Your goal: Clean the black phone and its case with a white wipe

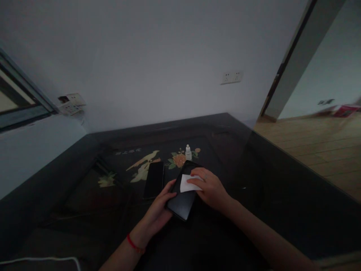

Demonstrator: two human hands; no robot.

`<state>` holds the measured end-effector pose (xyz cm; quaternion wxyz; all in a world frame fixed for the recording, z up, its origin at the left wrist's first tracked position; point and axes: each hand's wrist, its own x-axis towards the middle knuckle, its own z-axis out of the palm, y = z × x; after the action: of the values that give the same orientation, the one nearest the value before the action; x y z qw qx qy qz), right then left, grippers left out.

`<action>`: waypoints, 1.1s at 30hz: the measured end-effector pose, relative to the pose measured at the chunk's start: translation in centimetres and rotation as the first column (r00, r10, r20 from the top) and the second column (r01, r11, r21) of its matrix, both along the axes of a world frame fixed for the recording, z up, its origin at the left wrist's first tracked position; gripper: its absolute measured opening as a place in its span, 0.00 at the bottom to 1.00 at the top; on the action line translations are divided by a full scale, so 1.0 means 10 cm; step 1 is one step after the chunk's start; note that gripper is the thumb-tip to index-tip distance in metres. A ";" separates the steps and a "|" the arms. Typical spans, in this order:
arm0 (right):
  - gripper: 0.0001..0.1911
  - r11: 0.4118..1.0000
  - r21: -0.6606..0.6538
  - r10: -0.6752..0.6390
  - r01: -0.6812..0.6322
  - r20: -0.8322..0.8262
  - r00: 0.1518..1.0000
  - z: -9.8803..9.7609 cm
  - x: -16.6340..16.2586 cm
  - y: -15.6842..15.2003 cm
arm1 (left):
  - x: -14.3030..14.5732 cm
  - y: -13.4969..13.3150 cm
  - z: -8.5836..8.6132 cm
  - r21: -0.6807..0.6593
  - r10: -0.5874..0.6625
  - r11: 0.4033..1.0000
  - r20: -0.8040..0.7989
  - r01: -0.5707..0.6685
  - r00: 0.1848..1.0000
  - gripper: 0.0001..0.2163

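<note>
I see a wide black lacquered table (282, 195) with a glossy glass-like top and a painted bird and flowers at its middle; everything I care about sits on it. Beside the painting lies a second flat black phone (154, 179), face up and untouched, just left of the hands.

The thing in hand is a flat black rectangular smartphone (183, 199), tilted with its near end raised off the table. My left hand (159, 212) cradles it from below and along the left edge, fingers curled about it, a red cord at the wrist. My right hand (210, 188) presses a small white folded wipe (188, 183) flat against the upper part of the screen, fingers closed down on the wipe.

I judge the phone rigid, light to moderate in weight, with smooth glass that will slip, all the more if wet, and will crack if dropped on that hard top. The long edges are the safe place to hold; the face should take only gentle pressure. The wipe is limp and weightless.

Just beyond the phone stands a small clear plastic dropper bottle (188, 152), upright and easily tipped.
</note>
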<state>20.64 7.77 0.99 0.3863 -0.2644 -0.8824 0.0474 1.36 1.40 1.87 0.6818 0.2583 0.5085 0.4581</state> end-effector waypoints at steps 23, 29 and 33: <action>0.13 0.946 0.024 0.311 -0.323 0.216 0.926 0.04 0.05 -0.07 | -0.07 -0.05 -0.34 -0.153 0.000 0.983 0.569 0.106 0.822 0.10; 0.14 0.924 0.130 0.310 -0.359 0.293 0.904 0.00 0.00 -0.14 | -0.07 -0.07 -0.35 -0.184 0.037 0.977 0.639 0.106 0.768 0.08; 0.15 0.954 0.145 0.239 -0.262 0.157 0.958 0.00 0.07 -0.10 | -0.06 -0.09 -0.33 -0.134 -0.078 0.961 0.711 0.243 0.699 0.11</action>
<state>21.37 6.74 1.02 0.3355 -0.1200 -0.9343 0.0050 0.75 0.54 -1.44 0.8845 0.0332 0.2350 0.4017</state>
